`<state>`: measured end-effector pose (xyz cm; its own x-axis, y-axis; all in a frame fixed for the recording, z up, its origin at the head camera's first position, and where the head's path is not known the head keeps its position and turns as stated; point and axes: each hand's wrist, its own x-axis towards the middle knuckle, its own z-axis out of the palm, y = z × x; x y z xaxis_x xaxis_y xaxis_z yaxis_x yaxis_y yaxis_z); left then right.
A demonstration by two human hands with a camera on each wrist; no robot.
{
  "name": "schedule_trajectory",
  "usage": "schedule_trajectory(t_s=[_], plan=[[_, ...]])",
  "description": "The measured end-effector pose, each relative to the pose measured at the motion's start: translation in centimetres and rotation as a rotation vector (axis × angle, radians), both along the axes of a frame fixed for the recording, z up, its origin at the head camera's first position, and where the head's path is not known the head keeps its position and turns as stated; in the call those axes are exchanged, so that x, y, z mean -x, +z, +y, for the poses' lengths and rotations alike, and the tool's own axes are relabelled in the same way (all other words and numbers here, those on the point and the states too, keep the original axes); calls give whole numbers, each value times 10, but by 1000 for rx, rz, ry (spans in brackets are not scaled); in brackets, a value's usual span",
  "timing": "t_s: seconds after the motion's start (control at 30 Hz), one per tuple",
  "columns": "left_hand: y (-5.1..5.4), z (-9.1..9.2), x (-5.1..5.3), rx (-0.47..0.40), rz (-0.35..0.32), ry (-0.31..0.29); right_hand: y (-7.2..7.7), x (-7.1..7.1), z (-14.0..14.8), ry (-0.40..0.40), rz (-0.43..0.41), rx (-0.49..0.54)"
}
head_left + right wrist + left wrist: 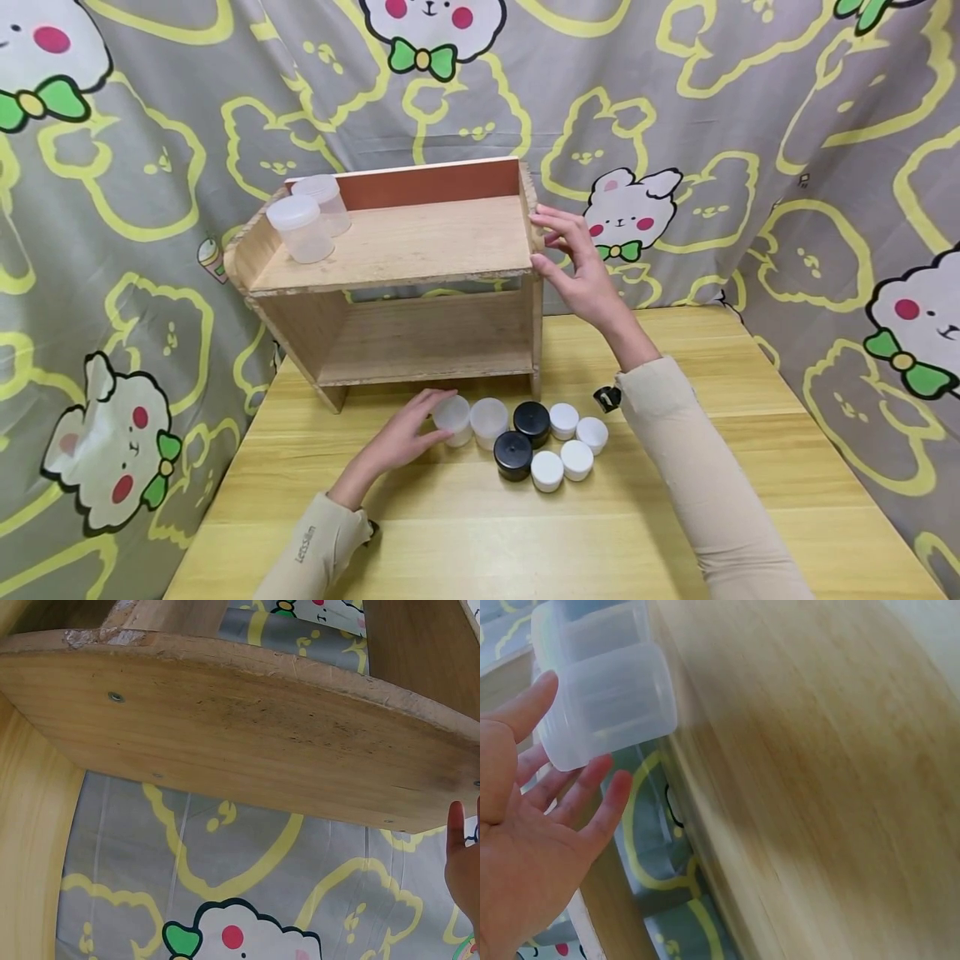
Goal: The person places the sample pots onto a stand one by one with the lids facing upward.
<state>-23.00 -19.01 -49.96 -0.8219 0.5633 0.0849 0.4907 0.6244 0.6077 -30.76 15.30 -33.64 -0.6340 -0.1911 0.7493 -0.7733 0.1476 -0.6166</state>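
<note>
Whether the left hand [401, 433] touches the translucent jar [454, 423] is unclear

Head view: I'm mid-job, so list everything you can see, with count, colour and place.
Shelf unit: 1, light wood with a reddish-brown back strip, at the back of the table
Upper translucent jars: 2, frosted clear, top shelf, left end
Lower translucent jars: 2, frosted clear, table, in front of the shelf
Black-topped jars: 2, black, right of those
Small jars: 4, white, beside the black ones
Table: 1, yellowish wood, underneath
Printed cloth: count unclear, grey with cartoon animals, behind and at the sides
Sleeves: 2, beige, on both forearms
Left hand: 1, bare, at the leftmost lower jar
Right hand: 1, bare, at the shelf's right side
</note>
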Motion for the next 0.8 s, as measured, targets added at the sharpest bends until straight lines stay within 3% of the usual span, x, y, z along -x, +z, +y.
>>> schedule_trajectory(t_s=[0.4, 0.8], plan=[[12, 1, 2, 2, 40, 17, 2, 1, 2, 2, 10, -4], [44, 4, -11, 4, 161, -17, -2, 1, -1, 16, 1, 19]])
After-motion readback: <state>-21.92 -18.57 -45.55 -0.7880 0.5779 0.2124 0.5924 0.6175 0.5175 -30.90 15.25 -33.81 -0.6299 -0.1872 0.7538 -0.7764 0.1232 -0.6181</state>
